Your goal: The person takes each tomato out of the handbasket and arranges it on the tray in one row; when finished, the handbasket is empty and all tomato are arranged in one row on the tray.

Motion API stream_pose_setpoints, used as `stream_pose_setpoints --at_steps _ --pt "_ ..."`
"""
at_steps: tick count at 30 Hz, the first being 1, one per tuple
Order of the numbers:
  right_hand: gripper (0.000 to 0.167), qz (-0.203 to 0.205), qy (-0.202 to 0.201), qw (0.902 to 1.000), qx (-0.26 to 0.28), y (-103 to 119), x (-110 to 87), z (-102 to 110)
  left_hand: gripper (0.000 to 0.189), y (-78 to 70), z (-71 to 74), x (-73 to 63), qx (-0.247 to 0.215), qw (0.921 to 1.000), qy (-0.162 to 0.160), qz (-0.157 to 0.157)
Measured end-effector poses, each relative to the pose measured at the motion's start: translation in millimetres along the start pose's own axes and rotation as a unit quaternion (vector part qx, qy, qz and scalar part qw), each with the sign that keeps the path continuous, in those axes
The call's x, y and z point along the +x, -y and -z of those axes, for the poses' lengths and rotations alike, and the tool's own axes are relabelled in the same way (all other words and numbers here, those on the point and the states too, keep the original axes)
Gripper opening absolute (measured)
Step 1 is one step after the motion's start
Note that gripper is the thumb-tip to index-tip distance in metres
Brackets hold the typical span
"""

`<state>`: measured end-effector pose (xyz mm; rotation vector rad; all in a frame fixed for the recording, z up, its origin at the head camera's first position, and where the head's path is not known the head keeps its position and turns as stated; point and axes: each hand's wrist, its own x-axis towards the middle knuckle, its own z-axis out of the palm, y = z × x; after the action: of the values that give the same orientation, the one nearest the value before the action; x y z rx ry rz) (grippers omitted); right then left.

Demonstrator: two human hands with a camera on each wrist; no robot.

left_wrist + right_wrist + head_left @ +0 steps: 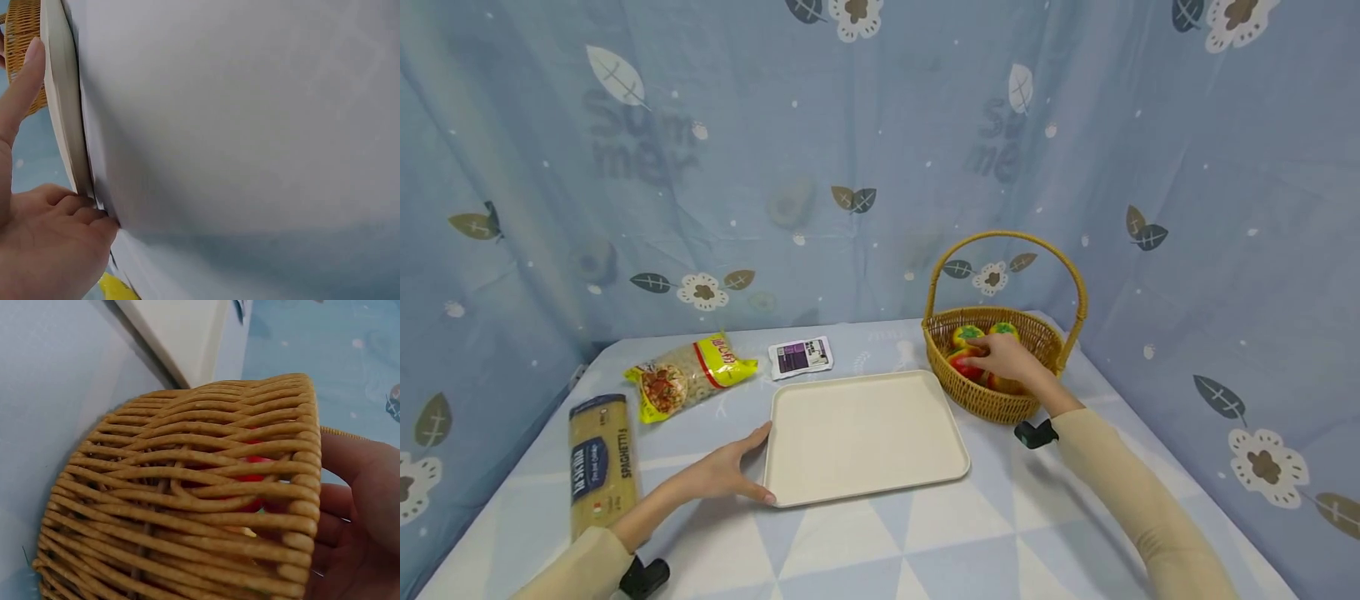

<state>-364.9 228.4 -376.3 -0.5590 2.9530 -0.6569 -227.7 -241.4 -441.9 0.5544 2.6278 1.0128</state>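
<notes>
My left hand (727, 471) is at the left edge of a cream rectangular tray (865, 437), thumb near its front corner and fingers by the back part of that edge. In the left wrist view the thumb lies along the tray's side (65, 106). My right hand (1006, 360) reaches over the rim into a wicker basket (992, 406), its fingertips at a red fruit (964, 363). In the right wrist view the basket wall hides the fingertips, so I cannot tell whether they grip it. Yellow fruits with green tops (967, 334) lie just behind.
A spaghetti pack (601, 467) lies at the left. Behind it is a yellow-and-clear food bag (688, 379). A small white-and-purple packet (801, 357) lies behind the tray. The basket's tall handle (1011, 234) arches above it. Patterned blue curtains (880, 167) border the table.
</notes>
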Motion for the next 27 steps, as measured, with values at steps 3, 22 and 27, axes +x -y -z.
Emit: stream_pose_setpoints --at_steps 3,22,27 --pt "0.052 0.001 0.006 1.0000 -0.004 0.3 4.0 -1.6 0.121 4.3 0.6 2.0 -0.006 0.9999 0.014 0.005" --pt "0.046 -0.038 -0.029 0.9980 0.042 -5.4 3.8 0.9 0.121 1.0 1.6 2.2 -0.005 0.9998 0.015 0.011" --pt "0.057 -0.051 -0.006 0.9978 0.041 -5.7 4.3 1.9 0.121 0.6 1.1 1.2 -0.011 0.9996 0.023 0.014"
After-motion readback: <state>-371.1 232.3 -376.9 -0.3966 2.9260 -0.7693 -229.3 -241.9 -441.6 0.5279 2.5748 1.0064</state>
